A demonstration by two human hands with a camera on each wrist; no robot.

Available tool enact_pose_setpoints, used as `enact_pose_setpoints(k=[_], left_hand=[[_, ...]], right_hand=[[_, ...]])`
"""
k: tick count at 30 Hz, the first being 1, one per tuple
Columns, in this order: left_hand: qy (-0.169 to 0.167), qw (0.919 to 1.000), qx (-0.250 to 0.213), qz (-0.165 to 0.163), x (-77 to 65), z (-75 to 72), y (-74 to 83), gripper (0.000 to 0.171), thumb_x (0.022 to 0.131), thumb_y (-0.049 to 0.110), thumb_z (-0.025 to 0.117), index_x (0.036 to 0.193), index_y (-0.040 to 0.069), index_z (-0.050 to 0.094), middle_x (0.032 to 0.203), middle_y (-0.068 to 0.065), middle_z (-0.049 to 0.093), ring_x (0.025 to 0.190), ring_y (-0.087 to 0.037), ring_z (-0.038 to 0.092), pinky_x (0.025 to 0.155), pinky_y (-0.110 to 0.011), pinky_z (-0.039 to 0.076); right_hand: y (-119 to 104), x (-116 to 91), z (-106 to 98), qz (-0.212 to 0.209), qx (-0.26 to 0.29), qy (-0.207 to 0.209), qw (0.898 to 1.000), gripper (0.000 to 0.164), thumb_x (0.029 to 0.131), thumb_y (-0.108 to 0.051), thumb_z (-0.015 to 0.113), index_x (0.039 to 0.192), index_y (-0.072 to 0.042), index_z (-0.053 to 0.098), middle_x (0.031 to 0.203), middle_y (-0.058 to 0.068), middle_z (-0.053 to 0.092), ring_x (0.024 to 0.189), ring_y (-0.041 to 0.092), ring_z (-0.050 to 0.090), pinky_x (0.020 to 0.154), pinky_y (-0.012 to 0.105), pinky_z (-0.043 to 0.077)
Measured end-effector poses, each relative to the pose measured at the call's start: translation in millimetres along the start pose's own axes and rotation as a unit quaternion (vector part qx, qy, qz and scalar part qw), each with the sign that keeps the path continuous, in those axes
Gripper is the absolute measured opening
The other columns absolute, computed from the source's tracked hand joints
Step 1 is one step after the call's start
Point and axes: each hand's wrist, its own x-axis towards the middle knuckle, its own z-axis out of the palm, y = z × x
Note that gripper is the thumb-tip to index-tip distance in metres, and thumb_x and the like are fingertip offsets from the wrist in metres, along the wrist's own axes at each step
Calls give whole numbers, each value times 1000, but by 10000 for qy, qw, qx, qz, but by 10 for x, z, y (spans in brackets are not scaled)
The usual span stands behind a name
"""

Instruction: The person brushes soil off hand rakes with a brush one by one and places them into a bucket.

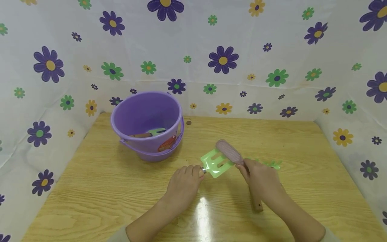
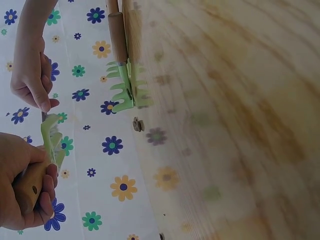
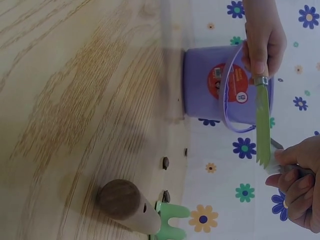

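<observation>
The left hand (image 1: 184,183) is grasping a fork (image 1: 208,164) — its fingers are curling round the wooden handle, close to the metal collar. The fork is sitting above the table (image 1: 121,191), with its flat green slotted head pointing toward the right hand (image 1: 263,178).

The right hand is gripping a brush (image 1: 229,152) by its handle, with the thumb and fingers closing round it. The oval, mauve, textured head of the brush is pointing away from the person and toward the left, and in the head view it is overlapping the fork's outer edge. In the right wrist view, the whitish part of the brush is lying right at the fork's toothed end; whether the two are touching cannot be told.

A green rake (image 2: 119,40) is resting on the table near the right hand. Its teeth are pointing upward, and its wooden handle is running toward the person, with the right hand partly covering the rake in the head view.

A purple bucket (image 1: 145,146) is standing upright on the table, beyond the left hand and to its left. Its carrying handle is hanging down against the front, and a red sticker (image 1: 167,144) is showing on its side. Inside the bucket, a tool (image 1: 142,135) with a brown handle and a green part is lying partly hidden by the near rim.

A white cloth (image 1: 193,40) with purple, green and yellow flowers is enclosing the table at the back and both sides.
</observation>
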Motion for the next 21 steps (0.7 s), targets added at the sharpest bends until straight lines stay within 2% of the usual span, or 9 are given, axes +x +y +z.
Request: enact_pose_setpoints(k=[7, 12, 16, 21], left_hand=[[41, 10000, 45, 12, -10, 25, 5, 31, 83, 26, 69, 93, -1, 58, 70, -3, 55, 59, -12, 50, 51, -21, 45], [82, 10000, -51, 7, -17, 38, 6, 30, 83, 25, 70, 92, -1, 57, 69, -3, 54, 59, -12, 49, 50, -21, 43], [82, 10000, -1, 32, -22, 43, -1, 29, 84, 25, 67, 92, -1, 56, 69, -2, 52, 58, -12, 48, 49, -21, 41], [172, 9998, 90, 86, -23, 50, -16, 29, 84, 27, 64, 91, 0, 56, 68, -1, 50, 57, -11, 45, 48, -20, 40]], right_hand=[[62, 0, 6, 22, -108, 90, 9999, 26, 89, -21, 66, 72, -4, 58, 54, 2, 52, 40, 7, 34, 34, 15, 25], [103, -12, 11, 200, 63, 25, 9998, 25, 89, -20, 66, 72, -4, 58, 54, 1, 51, 40, 7, 36, 35, 16, 27], [136, -15, 10, 180, 59, 67, 9998, 26, 88, -19, 68, 69, -5, 56, 52, 0, 47, 40, 7, 35, 35, 16, 27], [173, -22, 6, 199, 91, 53, 9997, 33, 90, -25, 64, 66, -8, 51, 50, -3, 41, 41, 7, 33, 36, 16, 24]])
